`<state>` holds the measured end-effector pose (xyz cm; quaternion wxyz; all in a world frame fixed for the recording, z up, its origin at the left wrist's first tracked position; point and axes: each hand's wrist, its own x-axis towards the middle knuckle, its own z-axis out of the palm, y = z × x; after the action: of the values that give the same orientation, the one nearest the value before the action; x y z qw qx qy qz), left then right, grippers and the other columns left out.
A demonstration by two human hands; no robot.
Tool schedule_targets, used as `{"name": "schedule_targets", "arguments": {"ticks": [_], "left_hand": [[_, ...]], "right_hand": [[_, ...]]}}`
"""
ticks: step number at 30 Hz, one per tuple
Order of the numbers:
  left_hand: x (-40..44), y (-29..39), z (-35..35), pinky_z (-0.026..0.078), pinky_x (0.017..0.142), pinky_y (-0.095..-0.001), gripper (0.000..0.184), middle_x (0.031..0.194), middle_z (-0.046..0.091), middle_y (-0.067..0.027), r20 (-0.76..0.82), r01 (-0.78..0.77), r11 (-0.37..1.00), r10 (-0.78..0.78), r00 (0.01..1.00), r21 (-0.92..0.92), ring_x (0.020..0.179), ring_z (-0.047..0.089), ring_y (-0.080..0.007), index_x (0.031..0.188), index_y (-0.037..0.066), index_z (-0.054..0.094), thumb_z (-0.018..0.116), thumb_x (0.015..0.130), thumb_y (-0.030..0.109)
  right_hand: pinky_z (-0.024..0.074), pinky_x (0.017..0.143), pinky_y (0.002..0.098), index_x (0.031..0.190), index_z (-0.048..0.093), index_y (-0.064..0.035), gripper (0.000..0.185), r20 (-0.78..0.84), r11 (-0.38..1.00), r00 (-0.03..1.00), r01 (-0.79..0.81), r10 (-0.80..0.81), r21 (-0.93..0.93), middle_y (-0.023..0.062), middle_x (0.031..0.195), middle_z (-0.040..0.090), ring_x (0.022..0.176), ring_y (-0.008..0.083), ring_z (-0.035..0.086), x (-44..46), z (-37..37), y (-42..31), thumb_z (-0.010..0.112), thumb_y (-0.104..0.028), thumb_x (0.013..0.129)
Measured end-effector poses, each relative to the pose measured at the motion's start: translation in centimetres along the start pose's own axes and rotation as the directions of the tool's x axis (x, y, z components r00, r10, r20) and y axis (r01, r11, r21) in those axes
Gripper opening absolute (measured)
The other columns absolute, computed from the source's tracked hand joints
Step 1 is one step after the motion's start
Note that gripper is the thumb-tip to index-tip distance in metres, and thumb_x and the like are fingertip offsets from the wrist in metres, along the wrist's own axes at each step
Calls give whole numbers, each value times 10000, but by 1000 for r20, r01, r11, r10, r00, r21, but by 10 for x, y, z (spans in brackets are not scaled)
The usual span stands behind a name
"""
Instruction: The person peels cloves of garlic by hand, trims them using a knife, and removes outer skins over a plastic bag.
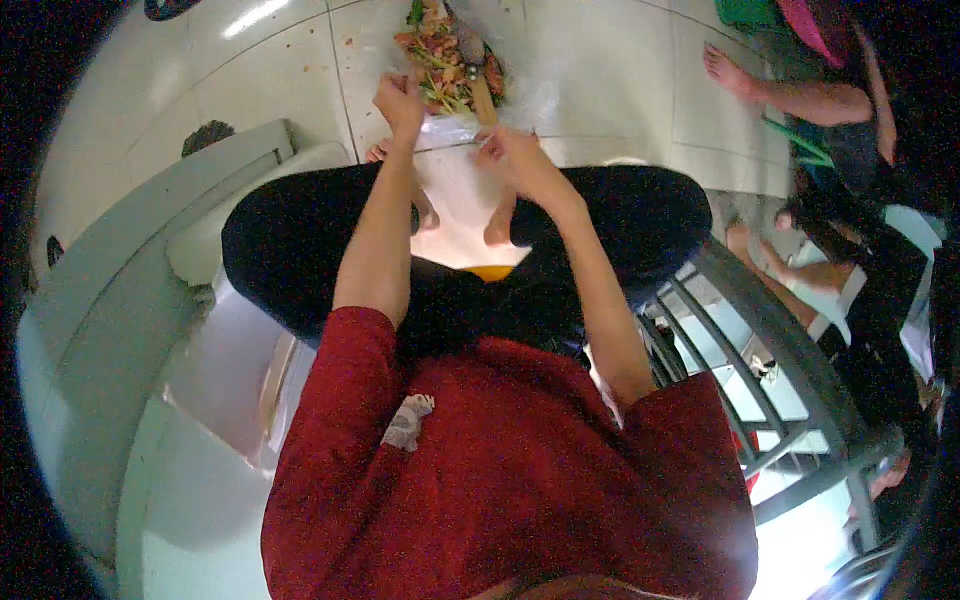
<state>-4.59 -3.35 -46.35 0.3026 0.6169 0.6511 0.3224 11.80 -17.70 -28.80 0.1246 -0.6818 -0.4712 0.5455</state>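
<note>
A clear plastic bag is spread on the tiled floor in front of my knees. On it lies a heap of mixed vegetable and food scraps, orange, green and pale. A knife-like tool with a wooden handle rests on the heap, its handle toward me; its grey head is partly blurred. My left hand is closed at the bag's near left edge. Close to the handle's end, my right hand has its fingers pinched at the near right edge of the plastic.
Pale floor tiles surround the bag, with small crumbs on the left. A grey-white bench-like piece stands at my left. To my right are a grey slatted metal frame and other people, including a bare foot.
</note>
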Motion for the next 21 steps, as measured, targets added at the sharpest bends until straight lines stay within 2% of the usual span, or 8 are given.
{"name": "schedule_targets", "arguments": {"ticks": [2,5,6,8,9,17,19,21], "left_hand": [[2,8,-12,482,646,-477,347,702,646,-194,27,5,998,-3,1000,-69,645,626,-383,788,-24,599,761,839,278],[8,30,-31,509,679,-455,376,716,667,-182,-4,-77,996,77,997,-41,678,651,-371,765,-23,611,790,809,304],[11,18,-30,509,679,-455,376,716,667,-182,2,-80,996,80,997,-33,678,651,-371,765,-23,611,790,809,304],[31,2,-26,532,701,-391,435,742,719,-129,-27,-47,992,45,999,-121,686,698,-256,783,7,649,790,814,417],[17,47,-68,463,618,-351,319,768,615,-79,116,-14,993,27,993,-115,662,549,-177,884,46,596,709,911,343],[-4,112,-85,511,681,-386,333,746,655,-135,61,-143,985,149,987,-101,691,631,-270,829,-14,604,776,832,272],[3,114,-85,527,706,-425,366,738,690,-163,10,-208,969,211,977,-131,702,673,-341,762,-13,628,803,793,307],[-6,118,-91,533,721,-412,344,746,703,-146,-16,-187,980,187,982,-68,715,686,-314,773,0,645,810,783,302]], "right_hand": [[521,888,364,1254,561,-28,502,276,974,950,93,-148,206,147,1134,643,1004,230,647,-83,-5,-40,739,-317,885],[514,911,367,1263,557,-51,619,316,911,855,374,-411,172,143,1140,637,1039,259,641,-182,10,-50,823,-353,792],[514,911,367,1263,557,-51,619,312,910,855,373,-413,181,143,1140,637,1039,259,641,-206,18,-44,823,-353,792],[511,945,378,1286,546,-51,746,211,928,955,263,-210,-265,154,1166,629,1067,288,640,-238,28,-29,867,-403,712],[503,962,395,1306,532,-38,814,232,942,952,250,-198,-224,175,1190,628,1089,314,634,-241,27,-32,868,-447,688],[509,962,442,1322,514,31,832,215,870,887,450,-409,-200,224,1207,617,1101,375,624,-206,67,-28,728,-585,805],[505,965,469,1308,514,63,864,288,859,945,273,-155,-434,261,1221,592,1107,434,605,-197,69,-54,683,-632,823],[509,960,484,1318,533,14,812,304,810,936,316,-180,-495,272,1221,582,1109,461,596,-188,85,-51,754,-552,779]]}}
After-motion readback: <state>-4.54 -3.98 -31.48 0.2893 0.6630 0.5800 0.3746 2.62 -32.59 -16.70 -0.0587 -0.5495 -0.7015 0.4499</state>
